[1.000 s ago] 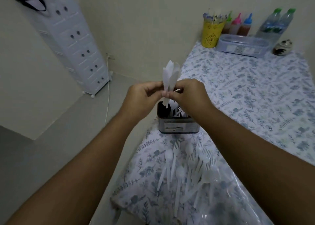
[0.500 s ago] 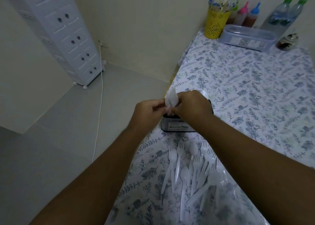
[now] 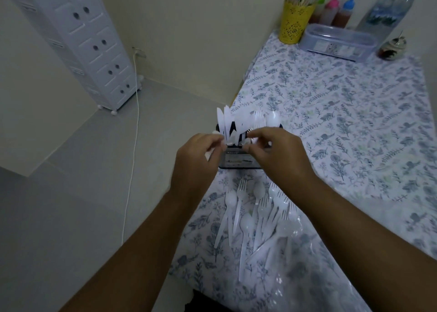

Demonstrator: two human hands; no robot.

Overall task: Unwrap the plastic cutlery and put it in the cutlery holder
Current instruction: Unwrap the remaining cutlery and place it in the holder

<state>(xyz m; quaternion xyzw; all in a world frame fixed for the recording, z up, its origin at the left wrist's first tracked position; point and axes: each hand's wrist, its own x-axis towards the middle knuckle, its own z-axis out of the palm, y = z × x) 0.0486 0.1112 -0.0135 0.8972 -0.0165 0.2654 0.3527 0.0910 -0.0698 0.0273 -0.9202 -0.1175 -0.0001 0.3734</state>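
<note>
A dark cutlery holder (image 3: 238,161) stands near the table's left edge. White plastic knives (image 3: 224,124) stand fanned out in its left side, with forks and a spoon (image 3: 272,120) to their right. My left hand (image 3: 196,160) is at the holder's left rim, its fingertips touching the base of the knives, and a white bit shows under its fingers. My right hand (image 3: 281,153) is at the right rim with thumb and forefinger pinched close by the cutlery. Blur hides whether either hand grips anything. Loose white forks and spoons (image 3: 257,214) lie on clear plastic wrap (image 3: 300,262) nearer to me.
The floral tablecloth (image 3: 354,127) covers the table. At the far end are a yellow cup of sticks (image 3: 295,25), sauce bottles (image 3: 335,11), a clear lidded box (image 3: 338,42), water bottles (image 3: 387,11) and a small jar (image 3: 392,47). A white drawer tower (image 3: 82,39) and a cable (image 3: 132,146) are on the floor at left.
The bundle of knives held upright between both hands has come down into the holder and fanned out. My hands have moved apart to the holder's rim.
</note>
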